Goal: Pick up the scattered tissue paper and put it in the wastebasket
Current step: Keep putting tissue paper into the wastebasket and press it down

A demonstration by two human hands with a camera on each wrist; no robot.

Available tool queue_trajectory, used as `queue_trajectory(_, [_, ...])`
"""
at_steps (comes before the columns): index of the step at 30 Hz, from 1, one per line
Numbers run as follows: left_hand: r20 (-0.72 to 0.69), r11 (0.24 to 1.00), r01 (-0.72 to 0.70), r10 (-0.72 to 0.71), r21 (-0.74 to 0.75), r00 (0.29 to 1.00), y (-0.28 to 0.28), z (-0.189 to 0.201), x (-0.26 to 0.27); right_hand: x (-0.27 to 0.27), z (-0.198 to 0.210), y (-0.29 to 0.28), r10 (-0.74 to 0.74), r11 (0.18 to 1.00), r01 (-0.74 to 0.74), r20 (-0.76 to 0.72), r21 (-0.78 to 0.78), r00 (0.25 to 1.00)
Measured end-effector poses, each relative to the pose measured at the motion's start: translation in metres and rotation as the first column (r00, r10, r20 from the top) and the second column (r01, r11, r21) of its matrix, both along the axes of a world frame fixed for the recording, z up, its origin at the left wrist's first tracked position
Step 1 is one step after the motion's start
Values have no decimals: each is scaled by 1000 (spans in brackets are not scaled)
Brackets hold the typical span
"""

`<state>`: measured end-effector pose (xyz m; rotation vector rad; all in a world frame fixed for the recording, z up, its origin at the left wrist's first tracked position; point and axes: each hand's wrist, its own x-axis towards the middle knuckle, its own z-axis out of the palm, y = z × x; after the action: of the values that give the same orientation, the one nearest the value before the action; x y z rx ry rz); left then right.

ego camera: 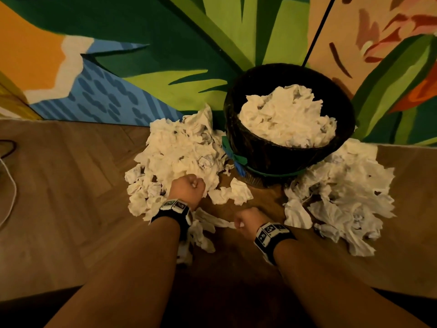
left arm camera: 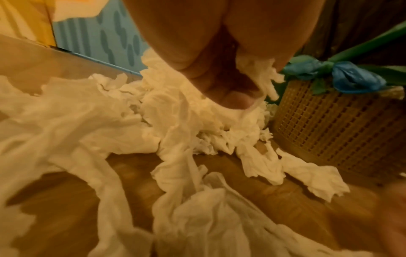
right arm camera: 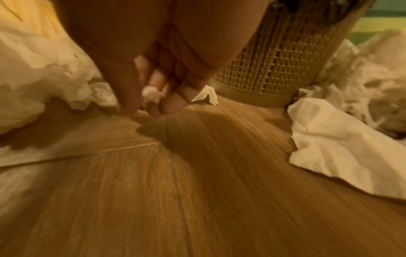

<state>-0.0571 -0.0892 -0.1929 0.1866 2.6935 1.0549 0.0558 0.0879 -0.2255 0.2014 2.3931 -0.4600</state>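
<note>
A round wicker wastebasket [ego camera: 272, 152] with a black liner stands against the painted wall, heaped with white tissue [ego camera: 288, 114]. Crumpled tissue paper lies on the wooden floor in a big pile to its left [ego camera: 179, 150] and another to its right [ego camera: 343, 192]. My left hand [ego camera: 189, 185] is curled at the near edge of the left pile, and in the left wrist view its fingers [left arm camera: 230, 97] grip a wad of tissue [left arm camera: 261, 73]. My right hand [ego camera: 243, 221] is curled low over the floor and holds a small tissue scrap [right arm camera: 150, 94] between its fingers.
The wastebasket's woven side [left arm camera: 338, 125] carries a green band with a blue knot [left arm camera: 356, 80]. Long tissue strips [ego camera: 205, 226] trail between my wrists. A cable [ego camera: 9, 176] lies on the floor at the far left. Bare wooden floor [right arm camera: 197, 173] spreads under the right hand.
</note>
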Motion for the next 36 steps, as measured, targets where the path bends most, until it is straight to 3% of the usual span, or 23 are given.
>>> queue_trajectory(4, [15, 969, 232, -232, -81, 973, 17, -9, 10, 4, -7, 11, -63, 994, 57, -69, -90, 996])
queue_trajectory(7, [206, 845, 428, -379, -321, 902, 32, -25, 16, 7, -10, 14, -125, 991, 118, -146, -58, 981])
queue_trajectory(9, [340, 785, 494, -379, -375, 861, 36, -37, 17, 7, -8, 15, -200, 979, 193, -171, -59, 965])
queue_trajectory(11, [369, 733, 517, -376, -442, 850, 37, -47, 18, 7, -6, 18, -220, 975, 214, -164, -54, 961])
queue_trajectory(14, [343, 612, 551, -432, -568, 834, 39, -57, 20, 10, -1, 22, -113, 990, 131, -265, 50, 958])
queue_trajectory(16, [347, 582, 551, -432, -598, 832, 41, -58, 19, 9, -1, 22, 20, 992, 22, -328, 123, 944])
queue_trajectory(18, [344, 608, 538, -415, -584, 842, 42, -54, 16, 7, -6, 22, 101, 990, -71, -259, 121, 961])
queue_trajectory(21, [355, 673, 540, -408, -506, 841, 39, -51, 14, 3, -14, 20, 82, 997, -82, -56, 14, 995])
queue_trajectory(25, [283, 836, 473, -399, -280, 872, 32, -41, 21, -3, -19, 10, 65, 996, -66, 31, 54, 997])
queue_trajectory(27, [231, 901, 399, -356, -171, 905, 30, -36, 25, -1, -17, 8, 19, 999, -21, 46, 41, 999])
queue_trajectory(31, [96, 959, 270, -262, -82, 960, 32, -20, 28, 12, -11, 15, -48, 998, 49, 24, -40, 999])
queue_trajectory(34, [131, 986, 151, -140, -78, 981, 34, -8, 26, 15, 1, 21, -148, 989, 148, 40, -1, 988])
queue_trajectory(36, [109, 979, 185, -175, -81, 978, 33, 1, 26, 18, 14, 24, -165, 985, 164, 6, 43, 986])
